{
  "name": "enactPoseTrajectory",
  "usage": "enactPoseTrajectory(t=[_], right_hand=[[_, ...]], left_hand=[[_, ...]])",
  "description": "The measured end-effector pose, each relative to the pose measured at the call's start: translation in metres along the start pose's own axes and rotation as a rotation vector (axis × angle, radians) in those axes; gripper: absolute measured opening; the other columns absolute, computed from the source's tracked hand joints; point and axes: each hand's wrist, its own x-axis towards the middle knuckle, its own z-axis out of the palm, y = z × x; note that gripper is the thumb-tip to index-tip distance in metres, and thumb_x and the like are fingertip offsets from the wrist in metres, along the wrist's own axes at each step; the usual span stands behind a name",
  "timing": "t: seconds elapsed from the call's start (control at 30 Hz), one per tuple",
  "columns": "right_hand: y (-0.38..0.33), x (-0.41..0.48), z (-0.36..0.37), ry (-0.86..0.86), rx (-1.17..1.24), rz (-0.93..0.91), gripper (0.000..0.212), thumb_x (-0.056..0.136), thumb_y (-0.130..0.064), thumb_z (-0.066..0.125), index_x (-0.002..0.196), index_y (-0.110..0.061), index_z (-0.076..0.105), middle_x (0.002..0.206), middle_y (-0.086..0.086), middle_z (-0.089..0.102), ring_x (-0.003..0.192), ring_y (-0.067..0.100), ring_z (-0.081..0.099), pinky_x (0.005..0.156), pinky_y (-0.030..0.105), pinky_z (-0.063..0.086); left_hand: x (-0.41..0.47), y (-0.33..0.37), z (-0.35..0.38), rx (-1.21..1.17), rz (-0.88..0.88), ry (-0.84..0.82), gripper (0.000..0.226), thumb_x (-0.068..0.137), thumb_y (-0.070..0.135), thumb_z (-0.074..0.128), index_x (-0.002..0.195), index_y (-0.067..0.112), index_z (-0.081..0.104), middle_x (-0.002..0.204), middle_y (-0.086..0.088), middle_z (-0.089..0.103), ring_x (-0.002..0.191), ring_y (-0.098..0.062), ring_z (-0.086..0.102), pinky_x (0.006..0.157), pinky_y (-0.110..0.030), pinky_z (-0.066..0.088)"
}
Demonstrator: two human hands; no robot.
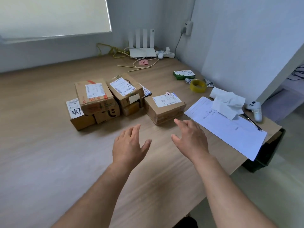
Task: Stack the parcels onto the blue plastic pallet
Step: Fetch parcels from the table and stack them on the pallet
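Note:
Several brown cardboard parcels with white labels sit on the wooden table (49,153). A two-layer pile (102,102) stands left of centre, topped by a red-taped parcel (93,96) and a tilted parcel (125,89). A single flat parcel (164,106) lies apart to the right of the pile. My left hand (128,145) and my right hand (190,139) hover over the table just in front of that single parcel, fingers spread, holding nothing. No blue pallet is in view.
A roll of yellow tape (198,85), a green box (183,74), crumpled tissue (227,102), white paper sheets (230,129), a pen (252,123) and a white controller (255,110) lie at the right. A router (142,51) with cables stands in the far corner. The table's right edge (238,168) is close.

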Motion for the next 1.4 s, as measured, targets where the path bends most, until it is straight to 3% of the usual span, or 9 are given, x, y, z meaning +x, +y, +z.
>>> enactPoseTrajectory(t=[0.27, 0.5, 0.63, 0.83, 0.97, 1.03, 1.2, 1.3, 1.4], right_hand=[[0.038, 0.071, 0.008, -0.082, 0.040, -0.096, 0.059, 0.093, -0.040, 0.054, 0.147, -0.030, 0.034, 0.144, 0.004, 0.040, 0.135, 0.018, 0.033, 0.106, 0.033, 0.032], [0.085, 0.146, 0.026, -0.134, 0.194, -0.058, 0.063, 0.091, -0.034, 0.059, 0.147, -0.023, 0.035, 0.139, 0.004, 0.042, 0.127, 0.023, 0.038, 0.098, 0.036, 0.039], [0.109, 0.186, 0.040, -0.131, 0.260, -0.019, 0.069, 0.091, -0.040, 0.059, 0.149, -0.016, 0.031, 0.143, 0.011, 0.040, 0.132, 0.027, 0.033, 0.102, 0.037, 0.035], [0.123, 0.235, 0.061, -0.250, 0.346, -0.022, 0.064, 0.095, -0.044, 0.049, 0.147, -0.009, 0.033, 0.142, 0.017, 0.041, 0.134, 0.031, 0.036, 0.104, 0.040, 0.034], [0.126, 0.252, 0.076, -0.362, 0.522, -0.033, 0.047, 0.096, -0.041, 0.047, 0.135, -0.015, 0.049, 0.130, 0.010, 0.055, 0.117, 0.025, 0.051, 0.096, 0.039, 0.043], [0.126, 0.252, 0.079, -0.424, 0.674, -0.013, 0.042, 0.098, -0.035, 0.047, 0.137, -0.020, 0.050, 0.133, 0.001, 0.057, 0.119, 0.019, 0.052, 0.099, 0.036, 0.042], [0.132, 0.251, 0.079, -0.586, 0.885, 0.030, 0.054, 0.096, -0.033, 0.049, 0.147, -0.031, 0.035, 0.138, -0.011, 0.053, 0.127, 0.010, 0.048, 0.112, 0.039, 0.035], [0.139, 0.247, 0.072, -0.622, 0.940, 0.021, 0.054, 0.096, -0.024, 0.053, 0.146, -0.031, 0.036, 0.132, -0.012, 0.057, 0.122, 0.008, 0.053, 0.110, 0.038, 0.039], [0.144, 0.237, 0.062, -0.629, 0.984, -0.013, 0.064, 0.089, -0.014, 0.064, 0.145, -0.030, 0.037, 0.126, -0.012, 0.060, 0.113, 0.003, 0.058, 0.100, 0.027, 0.045]], left_hand=[[0.049, 0.030, 0.019, 0.042, -0.142, -0.034, 0.069, 0.093, 0.060, 0.036, 0.149, 0.023, 0.021, 0.147, 0.001, 0.038, 0.133, -0.020, 0.035, 0.107, -0.035, 0.033], [0.103, 0.060, 0.047, 0.013, -0.261, -0.160, 0.069, 0.094, 0.060, 0.036, 0.150, 0.022, 0.020, 0.150, 0.000, 0.034, 0.135, -0.019, 0.034, 0.105, -0.034, 0.035], [0.137, 0.070, 0.065, -0.148, -0.407, -0.168, 0.073, 0.093, 0.060, 0.038, 0.151, 0.022, 0.016, 0.154, 0.000, 0.029, 0.139, -0.019, 0.029, 0.107, -0.037, 0.034], [0.172, 0.071, 0.087, -0.386, -0.596, -0.139, 0.074, 0.093, 0.055, 0.045, 0.151, 0.020, 0.017, 0.151, 0.000, 0.037, 0.134, -0.021, 0.039, 0.106, -0.042, 0.039], [0.179, 0.072, 0.093, -0.672, -0.706, -0.141, 0.066, 0.096, 0.041, 0.050, 0.151, 0.024, 0.018, 0.134, 0.009, 0.047, 0.124, -0.021, 0.049, 0.100, -0.030, 0.040], [0.179, 0.072, 0.097, -0.795, -0.751, -0.124, 0.066, 0.096, 0.039, 0.052, 0.151, 0.030, 0.016, 0.136, 0.004, 0.049, 0.120, -0.022, 0.052, 0.103, -0.039, 0.042], [0.170, 0.077, 0.100, -0.884, -0.724, -0.104, 0.070, 0.097, 0.030, 0.051, 0.149, 0.044, 0.008, 0.136, 0.003, 0.052, 0.118, -0.021, 0.053, 0.104, -0.043, 0.043], [0.161, 0.085, 0.096, -0.898, -0.664, -0.095, 0.072, 0.098, 0.023, 0.049, 0.151, 0.040, 0.003, 0.142, 0.006, 0.046, 0.122, -0.017, 0.049, 0.107, -0.039, 0.040], [0.150, 0.092, 0.094, -0.924, -0.635, -0.077, 0.074, 0.098, 0.016, 0.048, 0.152, 0.035, 0.001, 0.146, 0.009, 0.041, 0.125, -0.012, 0.046, 0.110, -0.034, 0.036]])
